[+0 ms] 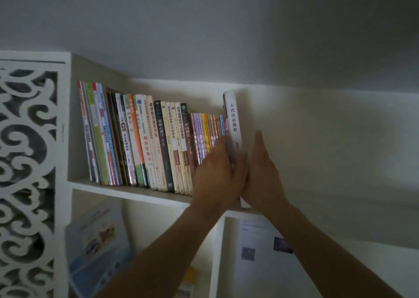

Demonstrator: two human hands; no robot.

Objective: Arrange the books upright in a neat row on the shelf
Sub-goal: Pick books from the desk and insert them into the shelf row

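- A white book (pixel 234 125) with dark characters down its spine is held upright at the right end of the row of books (pixel 145 141) on the upper shelf (pixel 136 193).
- The left hand (pixel 217 173) is wrapped round the white book's lower left side — its fingers (pixel 221 143) are curled against the cover, next to the thin colourful spines.
- The right hand (pixel 263 173) is laid flat against the book's right face, fingers straight and together, pointing up.
- The row is packed from the shelf's left wall up to the white book; the leftmost books are seen leaning slightly.
- A carved white lattice panel (pixel 27 161) is seen at far left — a leaflet (pixel 97 248) and a printed sheet (pixel 260 248) are seen in the compartments below.
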